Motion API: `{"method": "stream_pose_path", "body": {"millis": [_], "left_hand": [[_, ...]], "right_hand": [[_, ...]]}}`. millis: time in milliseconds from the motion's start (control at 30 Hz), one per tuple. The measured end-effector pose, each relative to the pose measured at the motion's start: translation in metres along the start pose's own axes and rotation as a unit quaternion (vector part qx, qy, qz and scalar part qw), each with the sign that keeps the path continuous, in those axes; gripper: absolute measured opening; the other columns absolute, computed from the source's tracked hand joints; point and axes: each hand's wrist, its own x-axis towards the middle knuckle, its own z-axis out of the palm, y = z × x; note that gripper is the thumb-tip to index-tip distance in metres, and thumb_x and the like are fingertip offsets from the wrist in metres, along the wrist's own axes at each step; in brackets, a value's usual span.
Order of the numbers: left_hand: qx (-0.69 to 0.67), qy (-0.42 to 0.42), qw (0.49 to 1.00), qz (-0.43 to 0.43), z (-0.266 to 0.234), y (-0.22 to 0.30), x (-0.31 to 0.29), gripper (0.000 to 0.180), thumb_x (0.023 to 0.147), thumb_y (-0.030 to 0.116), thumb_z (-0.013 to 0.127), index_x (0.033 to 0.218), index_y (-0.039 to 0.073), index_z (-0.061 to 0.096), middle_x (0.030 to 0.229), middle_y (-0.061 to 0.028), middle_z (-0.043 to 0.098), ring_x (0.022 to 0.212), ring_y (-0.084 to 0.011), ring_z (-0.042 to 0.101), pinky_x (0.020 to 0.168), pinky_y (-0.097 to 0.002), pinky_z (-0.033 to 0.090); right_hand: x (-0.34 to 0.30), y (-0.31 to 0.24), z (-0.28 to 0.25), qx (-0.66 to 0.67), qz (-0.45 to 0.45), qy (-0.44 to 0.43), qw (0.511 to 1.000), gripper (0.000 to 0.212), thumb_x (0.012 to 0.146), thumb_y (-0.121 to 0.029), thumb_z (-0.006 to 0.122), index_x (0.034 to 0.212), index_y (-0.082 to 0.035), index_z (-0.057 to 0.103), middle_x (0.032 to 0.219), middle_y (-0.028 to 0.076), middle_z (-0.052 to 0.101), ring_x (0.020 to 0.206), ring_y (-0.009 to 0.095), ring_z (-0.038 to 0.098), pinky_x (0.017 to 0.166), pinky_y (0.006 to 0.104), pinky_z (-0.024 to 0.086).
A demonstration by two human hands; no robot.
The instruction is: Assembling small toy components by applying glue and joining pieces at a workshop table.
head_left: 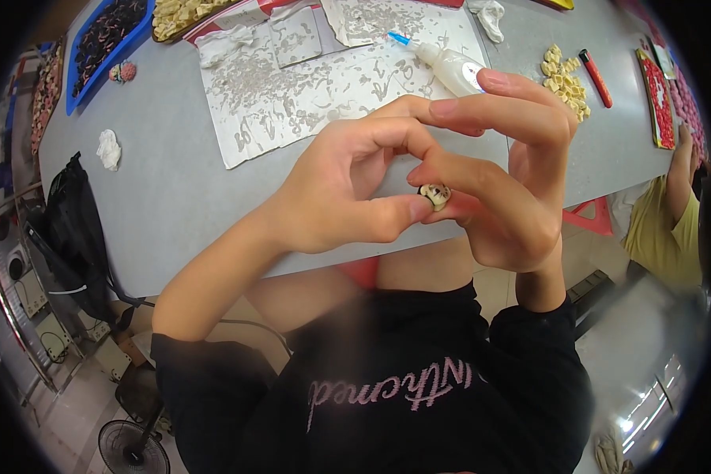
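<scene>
A small cream-coloured figurine piece with dark markings like a tiny face (434, 196) is pinched between the fingertips of my right hand (517, 174), above the table's near edge. My left hand (336, 182) curls in from the left, its thumb tip pressed to the piece's left side and its index finger bent over toward my right fingers. The upper fingers of my right hand stay raised. Beyond my hands lies a white sheet covered in grey smears (268, 118). A glue bottle with a blue nozzle (458, 69) rests on it, partly behind my right fingers.
Cream pieces (565, 83) lie loose beside a red marker-like stick (596, 79). A blue tray of dark pieces (110, 39) stands far left, near a crumpled tissue (109, 150). A black bag (69, 229) hangs at the left edge. Another person's arm (679, 170) shows at right.
</scene>
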Motion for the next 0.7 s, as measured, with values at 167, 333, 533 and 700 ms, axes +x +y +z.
{"method": "stream_pose_path", "body": {"millis": [167, 333, 533, 700], "left_hand": [[0.018, -0.002, 1.000, 0.025, -0.001, -0.002, 0.000, 0.027, 0.066, -0.005, 0.061, 0.093, -0.002, 0.058, 0.120, -0.0130, 0.048, 0.112, -0.0205, 0.043, 0.099, -0.0337, 0.031], [0.021, 0.022, 0.999, 0.034, -0.001, -0.001, -0.001, 0.027, 0.065, -0.005, 0.059, 0.092, -0.002, 0.058, 0.117, -0.0125, 0.049, 0.111, -0.0196, 0.042, 0.096, -0.0330, 0.033], [0.226, 0.025, 0.966, 0.126, -0.004, -0.003, 0.000, 0.029, 0.058, 0.003, 0.064, 0.087, 0.004, 0.058, 0.118, -0.0105, 0.053, 0.109, -0.0232, 0.044, 0.095, -0.0357, 0.034], [0.476, 0.047, 0.828, 0.292, -0.003, 0.006, 0.006, 0.029, 0.054, 0.013, 0.067, 0.080, 0.008, 0.057, 0.108, -0.0138, 0.061, 0.103, -0.0227, 0.047, 0.089, -0.0372, 0.036]], "right_hand": [[-0.002, 0.001, 0.007, -0.003, -0.011, 0.033, 0.999, 0.022, 0.066, -0.030, 0.068, 0.078, -0.011, 0.071, 0.107, 0.007, 0.057, 0.109, 0.029, 0.046, 0.092, 0.0402, 0.039], [-0.004, 0.001, 0.013, -0.026, -0.034, 0.055, 0.998, 0.021, 0.065, -0.028, 0.069, 0.079, -0.012, 0.071, 0.107, 0.007, 0.056, 0.111, 0.029, 0.045, 0.092, 0.0394, 0.041], [-0.008, 0.002, -0.002, 0.034, 0.004, 0.005, 0.999, 0.029, 0.067, -0.028, 0.073, 0.089, -0.008, 0.070, 0.115, 0.015, 0.053, 0.114, 0.031, 0.045, 0.093, 0.0435, 0.041], [-0.028, 0.004, -0.006, 0.199, 0.151, 0.028, 0.968, 0.051, 0.076, -0.038, 0.066, 0.108, 0.000, 0.058, 0.123, 0.023, 0.047, 0.119, 0.032, 0.043, 0.100, 0.0450, 0.030]]}}
